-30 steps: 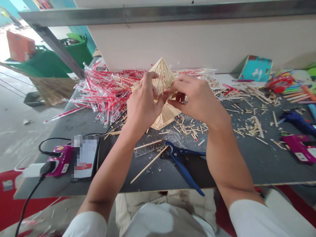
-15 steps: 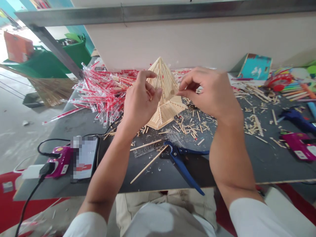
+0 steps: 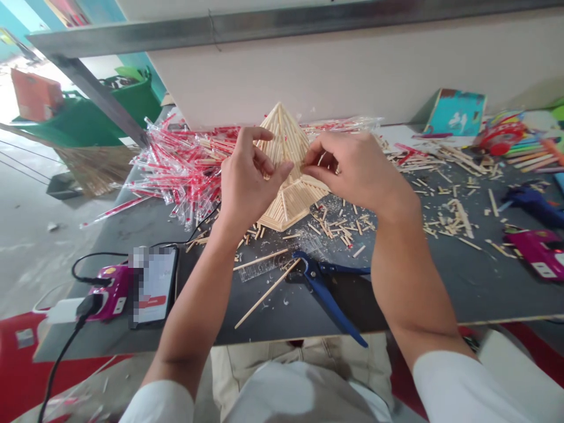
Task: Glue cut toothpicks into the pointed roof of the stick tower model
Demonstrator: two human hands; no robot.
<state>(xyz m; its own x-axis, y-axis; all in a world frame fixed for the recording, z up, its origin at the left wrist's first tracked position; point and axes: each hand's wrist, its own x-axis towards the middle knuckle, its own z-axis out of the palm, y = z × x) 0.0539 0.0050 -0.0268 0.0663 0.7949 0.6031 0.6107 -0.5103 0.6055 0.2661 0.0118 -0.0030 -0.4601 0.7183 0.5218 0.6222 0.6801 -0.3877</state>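
Head view, stick tower: the pointed tower of pale sticks [image 3: 286, 138] stands between the two hands, just beyond the left thumb and to the left of the right fingertips.
Tower's long axis: upright, tip above both hands; its angular base [image 3: 293, 216] spreads below them on the table [image 3: 497, 294].
Left hand: the left hand [image 3: 249, 182] is curled, forefinger and thumb well apart, and covers part of the tower's left side; whether it touches cannot be told.
Right hand: the right hand [image 3: 359, 170] is narrow, thumb and forefinger nearly meeting at the tower's right flank; whether they pinch something small cannot be told.
Nearer hand: both near; the left overlaps the tower more, the right reaches it with fingertips only.
Left-hand limit: the heap of red-and-clear wrappers [image 3: 176, 167] lies just left of and beyond the left hand.
Right-hand side: loose offcuts [image 3: 346, 232] lie below the right hand.
Far limit: the pale wall [image 3: 308, 76] rises beyond both hands.
Bodyward: the blue cutter [image 3: 328, 296], a loose stick [image 3: 267, 295] and the clear ruler [image 3: 258, 270] lie nearer the body than the hands.
Open room: the air above both hands, and the gap between the forearms.
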